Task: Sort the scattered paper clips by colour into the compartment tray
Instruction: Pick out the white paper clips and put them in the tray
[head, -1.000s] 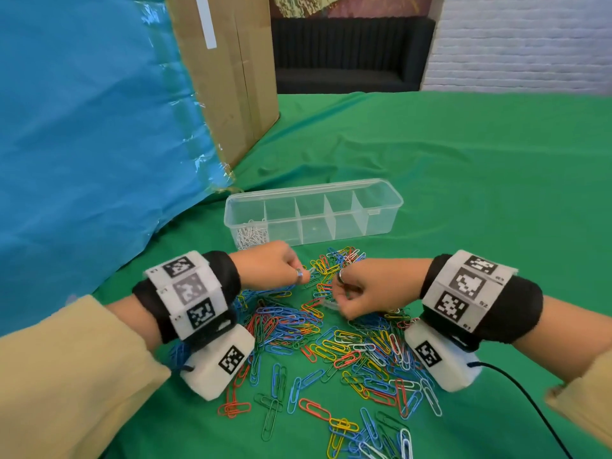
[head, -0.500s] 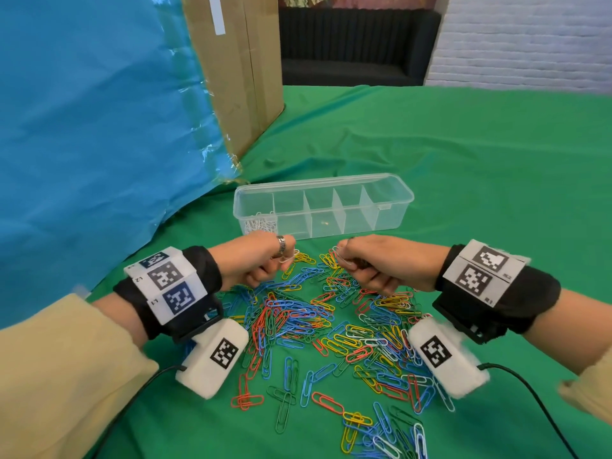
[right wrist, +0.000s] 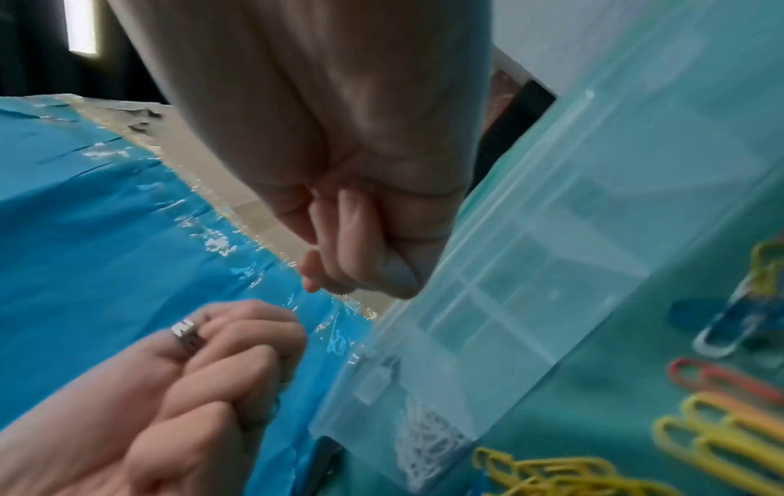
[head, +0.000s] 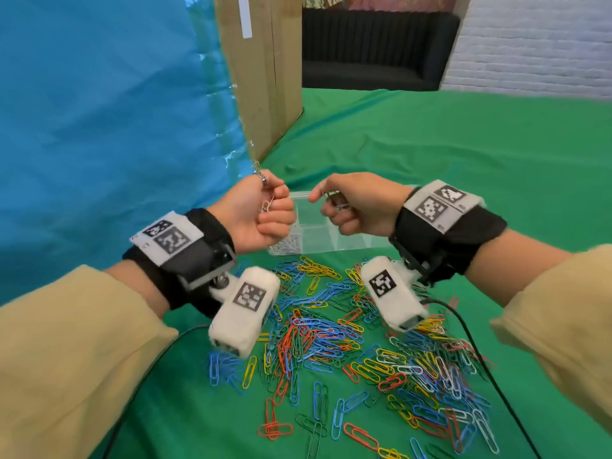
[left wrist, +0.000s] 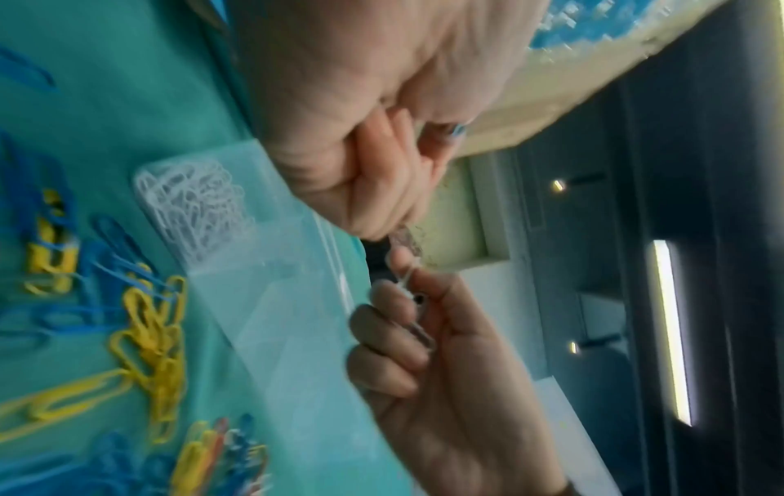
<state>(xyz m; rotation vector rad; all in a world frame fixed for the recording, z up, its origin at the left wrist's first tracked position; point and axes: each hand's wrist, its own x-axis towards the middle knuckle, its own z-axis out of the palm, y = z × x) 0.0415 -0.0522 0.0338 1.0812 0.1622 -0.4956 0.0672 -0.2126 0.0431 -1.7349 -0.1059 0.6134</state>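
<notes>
Above the clear compartment tray, at the far edge of the scattered paper clips — both fists raised off the green cloth and held close together, knuckles facing. Left hand curled tight around a small bunch of white clips, loops poking out between thumb and forefinger. Right hand likewise clenched, pinching what looks like a few pale clips under the thumb; exact count and colour not clear.

Directly below and slightly near of the left fist, the tray's leftmost cell, already holding a heap of white clips; remaining cells apparently bare. Tray's long axis running left to right across the scene, so the white cell lying closer to the left hand, with the right hand poised over the middle cells.

Likely next — a short drop downward from the left fist, and a leftward shift for the right before letting go. Wrists level, forearms angled inward from either side, tan sleeves pushed back behind the wrist cameras.
</notes>
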